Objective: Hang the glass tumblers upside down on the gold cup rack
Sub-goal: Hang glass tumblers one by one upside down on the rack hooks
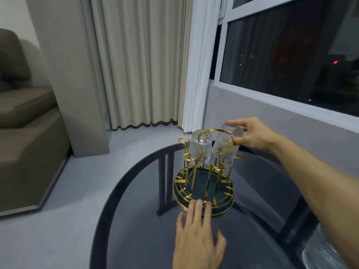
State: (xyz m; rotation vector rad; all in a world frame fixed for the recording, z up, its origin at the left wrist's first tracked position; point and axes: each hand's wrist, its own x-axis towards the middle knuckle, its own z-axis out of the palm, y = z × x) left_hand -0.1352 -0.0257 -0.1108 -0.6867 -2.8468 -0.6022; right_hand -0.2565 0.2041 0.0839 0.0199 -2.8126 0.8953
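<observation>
The gold cup rack (204, 183) with a dark green round base stands on the dark glass table (136, 220). One ribbed glass tumbler (200, 147) hangs upside down on a back-left peg. My right hand (252, 135) grips a second tumbler (226, 144) by its base, upside down and tilted, at the rack's back right over a peg. My left hand (196, 235) lies flat with its fingertips on the near rim of the rack's base, fingers apart. Several gold pegs at the left and right carry nothing.
Another ribbed glass piece (326, 251) stands at the table's near right edge under my right forearm. A brown sofa (25, 133) is at the left, curtains (143, 65) behind, and a dark window (291, 55) runs along the right.
</observation>
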